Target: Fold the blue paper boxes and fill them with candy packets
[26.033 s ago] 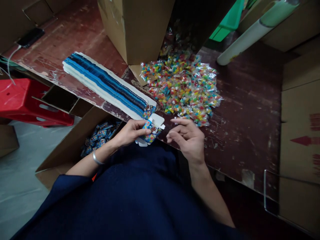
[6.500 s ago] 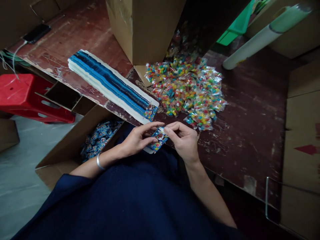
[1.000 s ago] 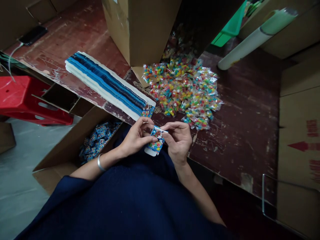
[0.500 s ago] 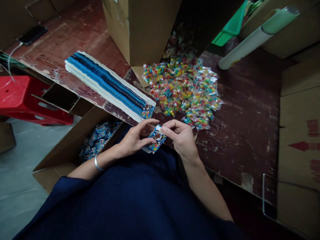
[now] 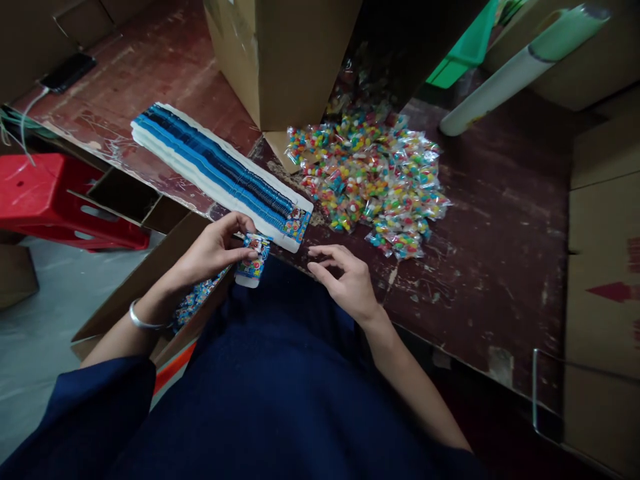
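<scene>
Between the thumb and fingers of my left hand (image 5: 215, 252) is a small printed blue candy box (image 5: 253, 261), held over the table's front edge. My right hand (image 5: 345, 277) is apart from it, with nothing in it and a gap between thumb and fingertips. Just beyond the hands lies a long overlapping row of flat blue-and-white cartons (image 5: 225, 173). Clear bags of colourful candies (image 5: 370, 180) are heaped beyond my right hand. Below my left wrist, partly hidden by the arm, small blue boxes (image 5: 197, 300) fill part of an open cardboard box (image 5: 135, 287).
A tall cardboard carton (image 5: 295, 60) stands behind the candy heap. A red stool (image 5: 45, 193) is at the left, and a phone with a cable (image 5: 67, 72) lies on the table (image 5: 480, 253). At the right are a white tube (image 5: 495, 87), a green bin (image 5: 463, 57) and stacked cartons (image 5: 605, 233).
My left hand has moved left with the candy box, toward the open cardboard box. The right hand has let go of the candy box and opened its fingers.
</scene>
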The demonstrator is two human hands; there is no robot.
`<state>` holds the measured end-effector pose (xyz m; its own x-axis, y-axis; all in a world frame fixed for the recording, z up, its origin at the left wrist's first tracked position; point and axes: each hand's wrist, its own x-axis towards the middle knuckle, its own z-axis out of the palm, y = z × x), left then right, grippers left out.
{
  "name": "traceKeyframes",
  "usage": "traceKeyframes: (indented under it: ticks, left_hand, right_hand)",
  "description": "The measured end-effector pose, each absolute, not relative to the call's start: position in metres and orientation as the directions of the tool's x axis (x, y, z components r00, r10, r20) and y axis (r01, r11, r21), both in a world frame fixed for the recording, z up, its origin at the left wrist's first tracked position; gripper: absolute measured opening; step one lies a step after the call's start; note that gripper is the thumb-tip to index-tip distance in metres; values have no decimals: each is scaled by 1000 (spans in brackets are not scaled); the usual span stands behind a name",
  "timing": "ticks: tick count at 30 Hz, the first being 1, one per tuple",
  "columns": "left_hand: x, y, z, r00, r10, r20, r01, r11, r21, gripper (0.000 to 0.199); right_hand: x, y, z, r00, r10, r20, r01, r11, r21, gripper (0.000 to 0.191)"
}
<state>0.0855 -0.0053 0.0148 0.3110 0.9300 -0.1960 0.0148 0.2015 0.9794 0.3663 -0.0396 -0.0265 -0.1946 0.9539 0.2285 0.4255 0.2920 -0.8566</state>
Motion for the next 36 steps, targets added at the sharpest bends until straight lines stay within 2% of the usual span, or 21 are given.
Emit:
traceKeyframes:
  ticks: [2,5,7,9,11,12,15,17,19,21,24,27,31,34,36]
  left_hand:
    - [81,-5,16,252,949,-191,-37,206,978,47]
    - [96,-14,4,172,954,-245,-162,273,948,49]
    - [111,-24,-11,175,926,-335,-237,370,898,52]
    - [121,-32,-26,251,877,-409,-221,463,858,55]
    - [120,-34,-36,409,813,-415,-66,480,875,56]
    - [116,-33,-38,499,768,-402,55,435,899,58]
    - [94,-24,-32,735,553,-393,367,164,916,57]
    - [82,-18,-24,813,417,-408,440,20,898,49]
    - [79,-16,-17,836,350,-422,462,-35,886,38]
    - [85,-16,-15,817,387,-428,461,11,888,31]
    - [106,-19,-19,735,571,-366,362,127,923,34]
    - [129,-18,-26,621,745,-243,303,58,951,37]
    - [147,-15,-27,558,820,-124,362,-107,926,38]
    - [152,-16,-20,572,816,-83,388,-179,904,34]
    - [153,-19,-16,578,811,-88,400,-188,897,30]
  right_hand:
    - [370,-34,-29,-172,949,263,477,314,-821,18]
    - [386,-17,-34,-23,929,369,686,283,-670,15]
    - [399,-3,-40,-2,920,392,798,237,-553,19]
    - [409,10,-49,-55,925,375,862,233,-449,28]
    - [414,20,-57,-90,932,351,887,235,-397,31]
    - [415,23,-60,-88,937,338,889,227,-397,31]
    - [420,32,-65,-83,959,271,869,202,-451,41]
    - [425,37,-64,-128,966,223,849,223,-480,43]
    - [431,38,-62,-158,961,227,825,255,-504,36]
    - [434,34,-56,-90,954,286,793,242,-558,29]
    - [432,18,-37,79,930,359,703,204,-681,20]
    - [427,-2,-6,-32,936,350,622,293,-726,14]
    - [422,-19,31,-343,888,305,622,458,-635,16]
    - [416,-22,40,-465,843,271,696,537,-476,18]
    - [408,-22,38,-535,815,223,700,576,-423,19]
